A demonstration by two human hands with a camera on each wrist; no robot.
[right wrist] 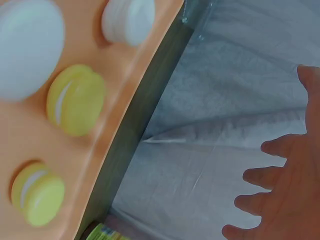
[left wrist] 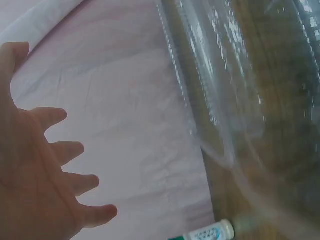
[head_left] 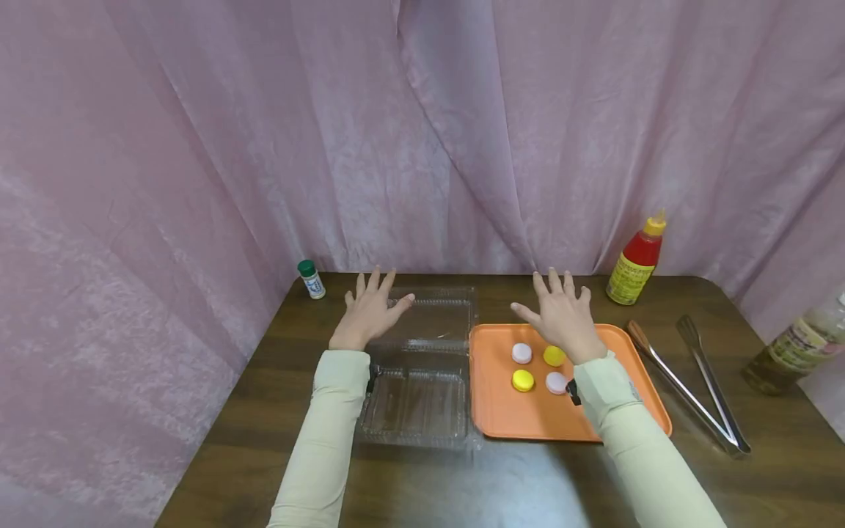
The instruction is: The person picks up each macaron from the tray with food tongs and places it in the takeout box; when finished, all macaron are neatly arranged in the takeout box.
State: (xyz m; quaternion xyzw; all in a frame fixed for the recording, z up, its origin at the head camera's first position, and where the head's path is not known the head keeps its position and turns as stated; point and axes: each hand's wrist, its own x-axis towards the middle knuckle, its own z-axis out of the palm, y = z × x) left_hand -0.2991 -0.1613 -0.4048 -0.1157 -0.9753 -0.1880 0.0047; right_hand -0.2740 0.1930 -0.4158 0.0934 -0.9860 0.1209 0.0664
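Observation:
My left hand (head_left: 367, 315) is held with its fingers spread over the left side of an opened clear plastic clamshell container (head_left: 416, 403), holding nothing. In the left wrist view the palm and spread fingers show to the left of the container (left wrist: 220, 75). Over the back part of an orange tray (head_left: 502, 422) my right hand (head_left: 561, 315) is spread the same way, also with nothing in it. Several macarons lie on the tray, including a yellow macaron (head_left: 523, 380) and a pale macaron (head_left: 521, 353). The right wrist view shows yellow (right wrist: 77, 100) and white macarons (right wrist: 129, 20) up close.
Metal tongs (head_left: 709, 396) lie spread right of the tray. Behind them stands a red squeeze bottle (head_left: 634, 268) with a yellow cap; a larger bottle (head_left: 795, 352) is at the far right. A small green-capped shaker (head_left: 312, 279) stands at back left. A pink curtain (head_left: 422, 147) hangs behind the table.

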